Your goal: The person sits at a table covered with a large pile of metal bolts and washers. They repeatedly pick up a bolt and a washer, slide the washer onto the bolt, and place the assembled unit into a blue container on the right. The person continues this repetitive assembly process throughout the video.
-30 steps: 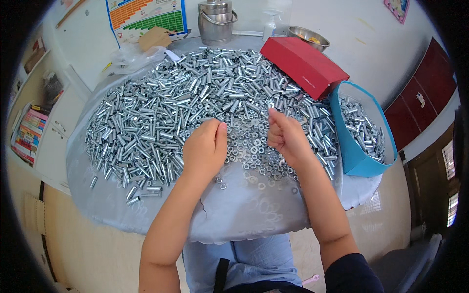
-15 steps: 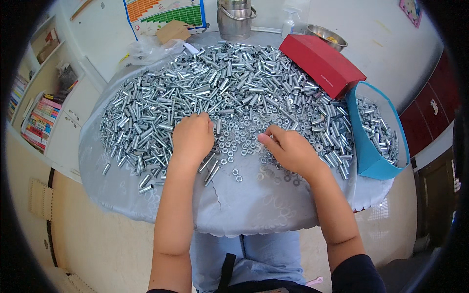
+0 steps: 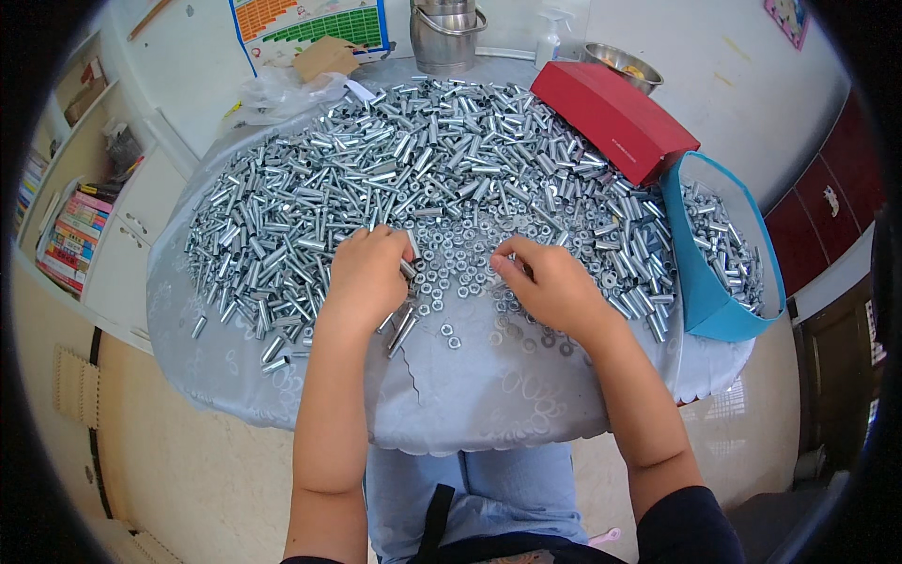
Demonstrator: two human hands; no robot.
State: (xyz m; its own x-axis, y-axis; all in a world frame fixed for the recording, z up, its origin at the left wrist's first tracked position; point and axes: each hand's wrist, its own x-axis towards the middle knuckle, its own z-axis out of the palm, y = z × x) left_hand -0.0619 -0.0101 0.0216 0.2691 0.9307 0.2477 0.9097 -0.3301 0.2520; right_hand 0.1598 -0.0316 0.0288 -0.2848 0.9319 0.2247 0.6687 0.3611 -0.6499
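Observation:
A wide heap of silvery metal sleeves (image 3: 272, 202) covers much of the table, with loose hex nuts (image 3: 449, 268) between my hands. My left hand (image 3: 368, 277) rests at the heap's near edge, fingers curled down and closed. Short metal sleeves show beside its thumb; its fingertips are hidden, so whatever it grips cannot be made out. My right hand (image 3: 554, 289) is over the nuts and flat washers (image 3: 550, 343), thumb and forefinger drawn together. Anything between those fingertips is too small to tell. Two nuts (image 3: 451, 336) lie apart, nearer me.
On the right stands a blue fabric bin (image 3: 700, 273) holding more metal sleeves. A red box (image 3: 615, 122) lies behind it, near a steel bowl (image 3: 620, 64). A steel pail (image 3: 443, 42), a spray bottle (image 3: 549, 45) and a plastic bag (image 3: 282, 92) line the back.
My left hand has come slightly toward me and to the right, over where a short sleeve showed beside it. My right hand has hardly moved; the whole view has shifted a little.

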